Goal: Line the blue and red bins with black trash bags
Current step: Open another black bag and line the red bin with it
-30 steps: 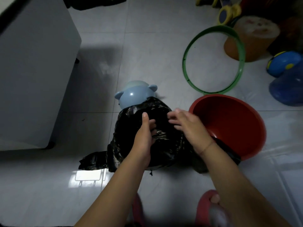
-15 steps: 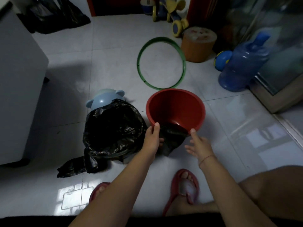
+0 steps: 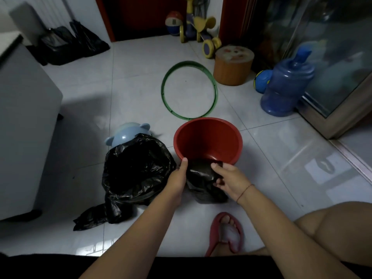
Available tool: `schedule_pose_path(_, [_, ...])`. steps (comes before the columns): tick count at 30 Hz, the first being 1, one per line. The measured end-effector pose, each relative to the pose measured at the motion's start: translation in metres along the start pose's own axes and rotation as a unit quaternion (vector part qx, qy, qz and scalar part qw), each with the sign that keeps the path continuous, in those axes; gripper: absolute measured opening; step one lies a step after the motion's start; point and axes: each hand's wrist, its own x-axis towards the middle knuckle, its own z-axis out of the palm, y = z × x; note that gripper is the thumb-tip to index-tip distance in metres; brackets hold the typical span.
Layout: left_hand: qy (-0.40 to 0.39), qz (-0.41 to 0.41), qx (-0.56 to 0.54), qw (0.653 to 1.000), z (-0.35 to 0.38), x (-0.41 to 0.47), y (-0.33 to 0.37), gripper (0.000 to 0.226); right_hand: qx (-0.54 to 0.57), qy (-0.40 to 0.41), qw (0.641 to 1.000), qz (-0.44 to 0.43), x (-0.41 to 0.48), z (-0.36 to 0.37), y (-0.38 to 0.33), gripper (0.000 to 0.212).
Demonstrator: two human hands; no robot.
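Observation:
The blue bin (image 3: 124, 134) lies tipped over on the floor tiles, most of it wrapped in a black trash bag (image 3: 136, 174) with a loose tail trailing to the lower left. Right of it stands the red bin (image 3: 209, 137), mouth up and tilted toward me. A second, crumpled black bag (image 3: 201, 178) hangs over the red bin's near rim and down its outside. My left hand (image 3: 178, 176) grips this bag's left side, thumb pointing up at the rim. My right hand (image 3: 229, 180) pinches the bag's right side.
A green hoop (image 3: 165, 81) lies flat behind the red bin. Behind it are an orange stool (image 3: 231, 67), a blue water jug (image 3: 285, 87), a blue ball and a toy scooter. A white cabinet (image 3: 24, 121) stands left, black bags (image 3: 70, 43) at back. My sandalled foot (image 3: 227, 234) is near.
Both hands have left the bagged blue bin and moved right to the red bin, where they now grip the second black bag. The camera view has lifted and shifted right.

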Motion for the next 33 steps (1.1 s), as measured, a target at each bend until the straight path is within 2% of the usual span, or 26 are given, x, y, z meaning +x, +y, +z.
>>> schedule_pose_path(2, [-0.020,-0.023,-0.044,0.999,-0.006,0.001,0.008,0.049,-0.041,-0.045,0.996,-0.058,-0.006,0.002,-0.015,0.006])
schedule_pose_path(4, [-0.076,-0.066,-0.124,0.987,-0.010,0.002,0.027,0.063,-0.082,-0.114,0.985,-0.102,-0.014,0.000,-0.028,0.012])
schedule_pose_path(6, [-0.146,-0.112,-0.175,0.967,-0.013,0.004,0.049,0.075,-0.149,-0.185,0.966,-0.102,-0.022,-0.007,-0.037,0.024])
schedule_pose_path(7, [-0.163,-0.110,-0.179,0.964,-0.014,0.007,0.059,0.075,-0.189,-0.209,0.955,-0.095,-0.025,-0.011,-0.039,0.021])
schedule_pose_path(10, [-0.161,-0.066,-0.158,0.972,-0.008,0.009,0.086,0.045,-0.288,-0.221,0.929,-0.071,-0.029,-0.021,-0.042,0.009])
schedule_pose_path(12, [-0.134,-0.037,-0.136,0.981,-0.004,0.007,0.098,0.022,-0.309,-0.202,0.928,-0.048,-0.026,-0.028,-0.044,0.019])
schedule_pose_path(14, [-0.132,0.010,-0.131,0.982,-0.002,0.007,0.106,0.013,-0.279,-0.179,0.943,-0.034,-0.024,-0.032,-0.051,0.038])
schedule_pose_path(16, [-0.168,0.061,-0.117,0.977,-0.001,0.001,0.110,0.012,-0.198,-0.155,0.967,-0.039,-0.023,-0.032,-0.063,0.052])
schedule_pose_path(19, [-0.208,0.106,-0.049,0.971,0.003,-0.011,0.109,0.016,-0.017,-0.159,0.984,-0.074,-0.021,-0.023,-0.089,0.050])
schedule_pose_path(21, [-0.220,0.119,-0.021,0.968,0.004,-0.018,0.109,0.020,0.048,-0.119,0.984,-0.125,-0.019,-0.015,-0.103,0.038])
schedule_pose_path(23, [-0.250,0.120,-0.013,0.961,0.006,-0.026,0.114,0.030,0.058,-0.045,0.980,-0.184,-0.017,-0.008,-0.114,0.013])
schedule_pose_path(26, [-0.279,0.092,-0.035,0.955,0.011,-0.036,0.129,0.052,0.039,-0.026,0.970,-0.240,-0.017,-0.002,-0.125,0.020])
schedule_pose_path(30, [-0.284,0.111,-0.049,0.951,0.023,-0.041,0.144,0.021,0.040,-0.052,0.966,-0.249,-0.018,0.009,-0.127,0.019])
schedule_pose_path(33, [-0.293,0.136,-0.067,0.944,0.030,-0.041,0.147,0.021,0.044,-0.040,0.968,-0.245,-0.019,0.018,-0.125,0.021])
